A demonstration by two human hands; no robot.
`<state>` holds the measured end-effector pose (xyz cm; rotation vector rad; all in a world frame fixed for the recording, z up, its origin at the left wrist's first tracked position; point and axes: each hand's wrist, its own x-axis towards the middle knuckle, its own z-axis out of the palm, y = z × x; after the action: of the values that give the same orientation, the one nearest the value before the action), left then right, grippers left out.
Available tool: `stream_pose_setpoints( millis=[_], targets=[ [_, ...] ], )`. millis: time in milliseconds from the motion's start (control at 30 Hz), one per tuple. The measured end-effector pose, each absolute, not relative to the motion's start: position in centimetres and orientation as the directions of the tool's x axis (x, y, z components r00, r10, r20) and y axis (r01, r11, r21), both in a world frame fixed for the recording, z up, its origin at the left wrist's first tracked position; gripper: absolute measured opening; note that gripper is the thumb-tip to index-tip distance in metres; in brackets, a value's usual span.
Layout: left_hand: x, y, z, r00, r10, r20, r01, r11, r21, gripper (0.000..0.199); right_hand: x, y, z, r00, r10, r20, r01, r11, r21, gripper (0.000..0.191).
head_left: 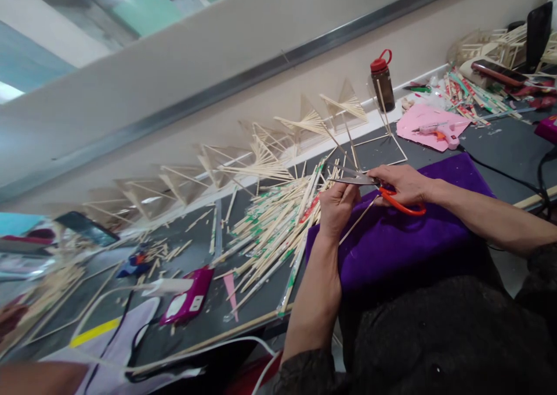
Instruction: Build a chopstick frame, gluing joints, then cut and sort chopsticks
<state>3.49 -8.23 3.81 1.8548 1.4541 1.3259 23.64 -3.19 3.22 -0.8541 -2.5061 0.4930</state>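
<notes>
My right hand [407, 184] grips a pair of scissors [402, 203] with orange handles. Its metal blades stand apart and point left, just above my left hand [337, 206]. My left hand is closed, with its fingertips close to the lower blade; what it pinches is hidden. A thin wooden stick [357, 220] slants from under my right hand down toward my left wrist, over a purple cloth [409, 244] across my lap. Left of my left hand, a big heap of wooden chopsticks [270, 221], some in green-printed wrappers, lies on the dark table [243, 308].
Stick-built twisted frames [265, 157] line the wall. Farther right are a red-lidded bottle [382, 87] and a glue gun [437, 131] on pink paper [409, 122]. On the left lie a magenta pack [189, 296], a phone [87, 228] and white cables. Another person's arm [43, 377] shows at lower left.
</notes>
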Motion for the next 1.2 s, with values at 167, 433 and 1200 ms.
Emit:
stream_pose_setpoints(
  millis=[167, 433, 1200],
  targets=[
    [3.6, -8.3, 3.7, -0.031, 0.910, 0.414, 0.470, -0.352, 0.810, 0.042, 23.7, -3.3, 3.3, -0.694, 0.654, 0.300, 0.516, 0.743, -0.426, 0.046],
    [3.7, -7.8, 3.1, -0.024, 0.907, 0.420, 0.447, -0.366, 0.816, 0.038, 23.7, -3.6, 3.6, -0.673, 0.678, 0.295, 0.544, 0.725, -0.423, 0.044],
    [3.8, -7.4, 2.9, 0.015, 0.878, 0.479, 0.494, -0.422, 0.760, 0.031, 23.9, -2.6, 2.7, -0.719, 0.593, 0.362, 0.508, 0.804, -0.309, 0.049]
  ],
)
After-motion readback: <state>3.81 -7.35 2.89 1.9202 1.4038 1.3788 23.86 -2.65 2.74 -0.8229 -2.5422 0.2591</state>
